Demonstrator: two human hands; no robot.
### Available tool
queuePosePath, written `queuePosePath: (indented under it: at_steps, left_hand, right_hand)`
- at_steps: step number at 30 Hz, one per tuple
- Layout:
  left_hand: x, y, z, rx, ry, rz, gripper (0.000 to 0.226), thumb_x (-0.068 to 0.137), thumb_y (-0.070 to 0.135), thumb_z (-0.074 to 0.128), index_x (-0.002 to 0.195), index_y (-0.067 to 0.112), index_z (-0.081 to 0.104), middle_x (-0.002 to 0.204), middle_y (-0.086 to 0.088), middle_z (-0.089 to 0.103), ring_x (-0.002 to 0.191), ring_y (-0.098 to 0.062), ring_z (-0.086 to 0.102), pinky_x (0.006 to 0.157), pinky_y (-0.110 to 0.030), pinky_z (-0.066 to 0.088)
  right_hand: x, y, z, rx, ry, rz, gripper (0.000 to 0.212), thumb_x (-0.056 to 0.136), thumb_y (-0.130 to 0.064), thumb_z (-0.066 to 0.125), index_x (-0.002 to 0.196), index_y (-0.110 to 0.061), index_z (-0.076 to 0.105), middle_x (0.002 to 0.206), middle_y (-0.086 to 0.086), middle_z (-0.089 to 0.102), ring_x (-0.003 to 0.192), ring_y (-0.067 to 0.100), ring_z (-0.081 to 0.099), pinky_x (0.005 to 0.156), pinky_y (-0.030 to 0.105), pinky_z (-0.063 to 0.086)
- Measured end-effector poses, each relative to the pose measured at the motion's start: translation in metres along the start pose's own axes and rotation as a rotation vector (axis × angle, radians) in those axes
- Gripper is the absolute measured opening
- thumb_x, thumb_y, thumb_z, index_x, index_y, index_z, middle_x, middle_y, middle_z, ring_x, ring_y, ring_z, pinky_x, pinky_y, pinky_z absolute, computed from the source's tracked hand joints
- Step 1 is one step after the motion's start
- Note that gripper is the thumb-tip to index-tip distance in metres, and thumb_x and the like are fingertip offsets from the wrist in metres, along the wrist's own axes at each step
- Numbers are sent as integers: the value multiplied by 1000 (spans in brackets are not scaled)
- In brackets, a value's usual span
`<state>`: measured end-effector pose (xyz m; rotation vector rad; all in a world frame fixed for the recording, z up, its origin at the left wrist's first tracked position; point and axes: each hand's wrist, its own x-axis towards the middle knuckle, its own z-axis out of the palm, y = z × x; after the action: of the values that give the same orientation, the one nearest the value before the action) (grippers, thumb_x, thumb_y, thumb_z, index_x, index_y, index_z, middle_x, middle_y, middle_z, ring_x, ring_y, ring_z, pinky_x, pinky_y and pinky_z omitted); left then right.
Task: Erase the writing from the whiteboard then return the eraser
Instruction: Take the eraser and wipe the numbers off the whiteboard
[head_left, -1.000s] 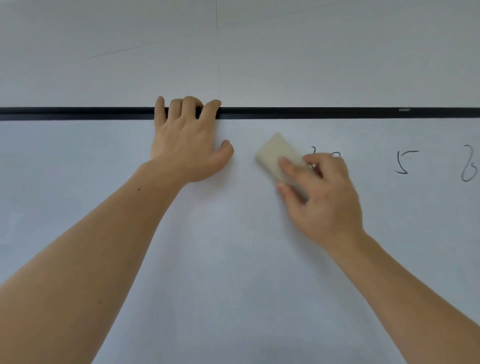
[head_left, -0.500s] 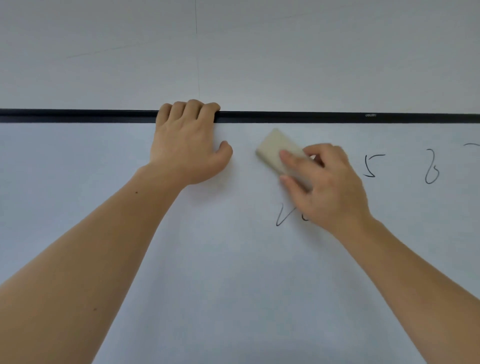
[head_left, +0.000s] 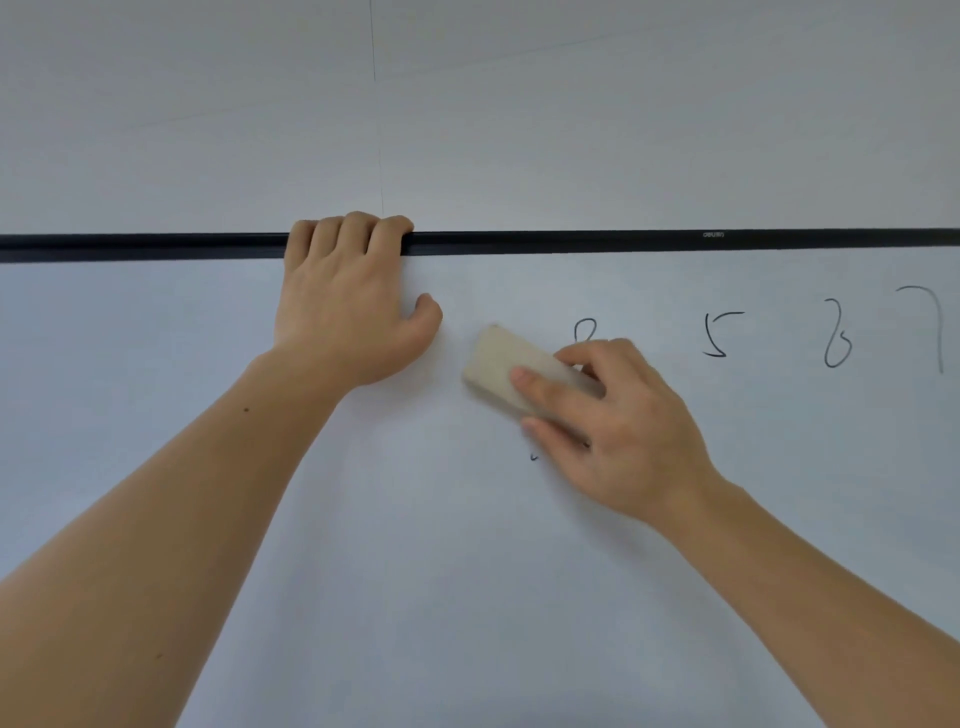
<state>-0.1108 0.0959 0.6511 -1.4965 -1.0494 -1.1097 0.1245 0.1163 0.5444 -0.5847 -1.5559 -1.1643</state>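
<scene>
The whiteboard (head_left: 363, 545) fills the lower part of the head view under a black top frame (head_left: 571, 242). My left hand (head_left: 348, 306) hooks its fingers over that frame, palm flat on the board. My right hand (head_left: 618, 421) presses a beige eraser (head_left: 501, 366) against the board, tilted, just right of my left thumb. Black handwritten marks stand to the right: a partly hidden loop (head_left: 584, 330), a 5 (head_left: 719, 335), a 6 (head_left: 836, 335) and a 7 (head_left: 927, 322). A tiny stroke remnant (head_left: 533, 457) shows below the eraser.
Above the board is a plain pale wall (head_left: 519, 114) with a thin vertical seam. A small logo (head_left: 712, 235) sits on the frame at the right. The left and lower board area carries no writing.
My right hand has slid the eraser down over the lower stroke, wiping most of it, and uncovered a loop mark above. The view shifted, so the 7 now shows. My left hand kept its grip.
</scene>
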Motion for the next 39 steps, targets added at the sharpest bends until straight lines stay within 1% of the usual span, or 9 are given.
queuePosePath:
  at_steps: [6, 8, 13, 16, 19, 22, 26, 29, 39]
  left_hand:
    - [-1, 2, 0, -2, -4, -14, 70, 76, 46, 47, 135, 9, 52, 126, -15, 59, 120, -38, 49, 112, -47, 27]
    - [-2, 4, 0, 9, -12, -18, 72, 76, 49, 46, 136, 9, 51, 127, -15, 58, 121, -38, 48, 113, -48, 26]
    - [1, 11, 1, 39, -56, -33, 80, 74, 58, 45, 141, 13, 47, 129, -15, 54, 125, -40, 44, 120, -54, 16]
    - [5, 18, 3, 19, -78, -20, 82, 74, 56, 46, 138, 5, 47, 130, -16, 55, 130, -38, 44, 123, -52, 10]
    - [8, 25, 6, -12, -63, -5, 81, 74, 54, 46, 135, 0, 49, 126, -18, 58, 124, -40, 48, 119, -48, 21]
    - [8, 26, 8, 21, -68, 14, 82, 75, 55, 45, 141, 6, 47, 126, -18, 57, 120, -40, 47, 112, -46, 28]
    - [7, 28, 8, 41, -63, 10, 79, 75, 57, 42, 142, 15, 48, 124, -16, 54, 117, -39, 46, 112, -46, 27]
    - [8, 30, 8, 32, -53, -9, 78, 74, 58, 41, 139, 14, 49, 123, -17, 53, 116, -40, 46, 112, -46, 27]
    - [9, 34, 9, 3, -38, 20, 76, 73, 55, 43, 133, 8, 50, 132, -10, 57, 125, -34, 47, 112, -49, 26]
  right_hand:
    - [14, 46, -6, -47, 137, 408, 40, 87, -40, 66, 126, -30, 66, 113, 8, 54, 98, 30, 52, 65, 45, 55]
    - [12, 40, -4, -49, 155, 446, 41, 87, -42, 63, 126, -29, 65, 113, 8, 54, 98, 30, 51, 66, 44, 55]
    - [-13, -7, 3, 32, 75, 174, 39, 84, -33, 70, 121, -25, 69, 106, 13, 60, 87, 32, 56, 62, 38, 54]
    - [-36, -27, 3, 98, -20, -2, 35, 88, -32, 69, 122, -24, 70, 103, 15, 63, 85, 32, 58, 66, 38, 53]
    - [-42, -18, -2, 91, -60, -114, 34, 88, -31, 71, 121, -22, 71, 101, 14, 64, 81, 31, 58, 65, 39, 52]
    - [-34, 11, -6, 19, -15, -58, 34, 86, -32, 72, 119, -24, 72, 103, 14, 64, 84, 31, 58, 66, 38, 53]
    - [-18, 44, -11, -38, 119, 271, 37, 85, -39, 66, 121, -30, 69, 108, 8, 58, 91, 28, 53, 59, 41, 55]
    - [-18, 39, -7, -34, 159, 392, 38, 86, -40, 63, 123, -30, 67, 111, 7, 56, 94, 29, 51, 61, 42, 54]
    - [-62, -14, -11, 52, -57, -71, 34, 89, -28, 73, 122, -22, 71, 104, 17, 65, 85, 32, 59, 70, 39, 53]
